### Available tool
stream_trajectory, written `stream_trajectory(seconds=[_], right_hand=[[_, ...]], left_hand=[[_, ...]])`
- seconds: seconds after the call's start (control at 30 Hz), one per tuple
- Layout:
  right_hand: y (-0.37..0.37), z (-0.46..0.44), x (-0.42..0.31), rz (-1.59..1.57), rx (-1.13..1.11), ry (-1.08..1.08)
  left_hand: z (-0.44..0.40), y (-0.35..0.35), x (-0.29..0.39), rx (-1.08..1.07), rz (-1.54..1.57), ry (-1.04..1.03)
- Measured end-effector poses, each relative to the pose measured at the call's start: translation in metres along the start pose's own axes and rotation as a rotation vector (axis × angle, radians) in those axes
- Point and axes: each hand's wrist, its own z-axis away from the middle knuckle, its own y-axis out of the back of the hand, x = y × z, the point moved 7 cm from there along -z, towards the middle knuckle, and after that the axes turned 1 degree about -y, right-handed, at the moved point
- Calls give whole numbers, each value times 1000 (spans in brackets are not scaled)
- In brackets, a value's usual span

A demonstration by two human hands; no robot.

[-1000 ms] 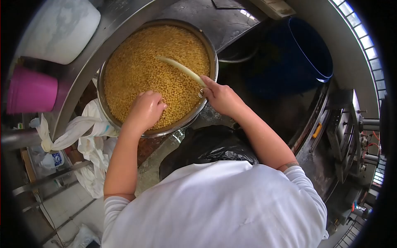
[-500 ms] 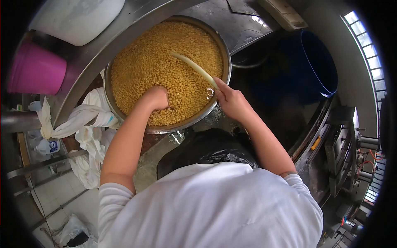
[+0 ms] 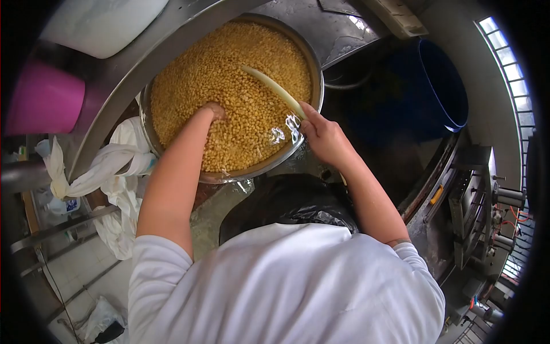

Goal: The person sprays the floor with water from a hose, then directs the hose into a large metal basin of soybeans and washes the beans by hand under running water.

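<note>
A large round metal basin (image 3: pixel 318 74) holds a mass of yellow beans or kernels (image 3: pixel 200 74) covered with water. My left hand (image 3: pixel 215 110) is sunk among them near the middle of the basin, and its fingers are hidden. At the basin's right rim, my right hand (image 3: pixel 323 133) is closed round a pale hose (image 3: pixel 275 89), whose free end reaches over the beans. Water glints on the surface just left of my right hand.
A pink bucket (image 3: pixel 46 98) and a white container (image 3: pixel 106 26) stand at the upper left. White cloth (image 3: pixel 123 166) is knotted beside the basin. On the right are a blue barrel (image 3: pixel 424 94) and metal equipment (image 3: pixel 472 206).
My left hand has gone down into the beans and moved deeper towards the basin's middle. My right hand keeps its hold on the hose. Brighter water ripples show near the right rim.
</note>
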Motion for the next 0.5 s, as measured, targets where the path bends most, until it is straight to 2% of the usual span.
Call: stream_trajectory(seconds=[0.2,0.27,0.5], right_hand=[[2,1,-3,-7,-3,-13],[2,1,-3,1,0,-7],[1,0,-3,3,13,-7]], left_hand=[[-23,3,-39,1,448,126],[-34,8,-57,24,579,237],[-20,9,-58,-15,629,132]])
